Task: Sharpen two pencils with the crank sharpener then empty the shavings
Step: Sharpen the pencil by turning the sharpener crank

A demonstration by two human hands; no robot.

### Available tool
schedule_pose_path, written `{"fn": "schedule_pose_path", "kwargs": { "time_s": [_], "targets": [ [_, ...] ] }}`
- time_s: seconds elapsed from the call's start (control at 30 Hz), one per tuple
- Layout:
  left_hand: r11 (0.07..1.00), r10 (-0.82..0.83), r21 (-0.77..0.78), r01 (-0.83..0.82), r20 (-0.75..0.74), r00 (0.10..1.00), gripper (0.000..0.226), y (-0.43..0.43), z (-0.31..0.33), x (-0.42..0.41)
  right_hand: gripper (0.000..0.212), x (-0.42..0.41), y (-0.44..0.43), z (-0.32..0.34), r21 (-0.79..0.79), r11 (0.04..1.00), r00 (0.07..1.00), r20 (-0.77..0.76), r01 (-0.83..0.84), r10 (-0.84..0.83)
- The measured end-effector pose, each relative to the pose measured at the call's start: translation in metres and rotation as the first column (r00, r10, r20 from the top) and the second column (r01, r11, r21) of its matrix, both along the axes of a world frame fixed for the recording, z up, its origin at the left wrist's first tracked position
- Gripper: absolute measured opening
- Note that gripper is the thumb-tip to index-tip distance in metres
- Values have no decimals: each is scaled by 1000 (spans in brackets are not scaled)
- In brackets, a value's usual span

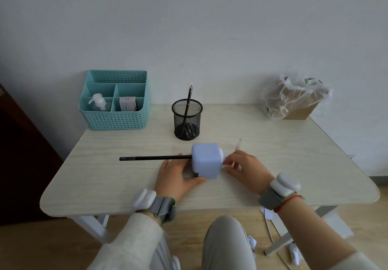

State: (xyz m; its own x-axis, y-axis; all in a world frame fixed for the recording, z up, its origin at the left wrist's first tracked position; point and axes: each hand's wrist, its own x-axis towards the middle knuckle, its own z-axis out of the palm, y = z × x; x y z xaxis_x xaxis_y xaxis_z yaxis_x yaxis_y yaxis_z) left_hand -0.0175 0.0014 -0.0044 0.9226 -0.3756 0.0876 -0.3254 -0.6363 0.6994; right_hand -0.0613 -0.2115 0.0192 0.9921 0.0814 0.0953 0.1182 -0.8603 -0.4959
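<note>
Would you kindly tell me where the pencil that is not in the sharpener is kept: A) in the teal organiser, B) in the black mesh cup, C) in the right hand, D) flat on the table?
B, since that pencil stands tilted in the black mesh cup, while the other pencil sticks out of the sharpener.

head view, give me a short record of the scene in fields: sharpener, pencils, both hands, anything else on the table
sharpener: pale blue, on the table
pencil one: black, level, one end in the sharpener's left side
pencil two: leaning in the black mesh cup behind
left hand: grips the sharpener body
right hand: pinches the white crank on its right side
other: teal organiser back left; bag-lined box back right
</note>
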Motion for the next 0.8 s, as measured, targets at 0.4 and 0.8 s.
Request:
{"fn": "schedule_pose_path", "kwargs": {
  "time_s": [0.4,0.8],
  "targets": [
    [1000,-9,19,9,-2,1000,30,-2,2,0,7,-25,-7,46,85,992,978,195,-96,78],
    [1000,-9,2,9,-11,1000,36,-1,0,0,17,33,7,21,83,993,988,116,90,-99]
  ]
}}
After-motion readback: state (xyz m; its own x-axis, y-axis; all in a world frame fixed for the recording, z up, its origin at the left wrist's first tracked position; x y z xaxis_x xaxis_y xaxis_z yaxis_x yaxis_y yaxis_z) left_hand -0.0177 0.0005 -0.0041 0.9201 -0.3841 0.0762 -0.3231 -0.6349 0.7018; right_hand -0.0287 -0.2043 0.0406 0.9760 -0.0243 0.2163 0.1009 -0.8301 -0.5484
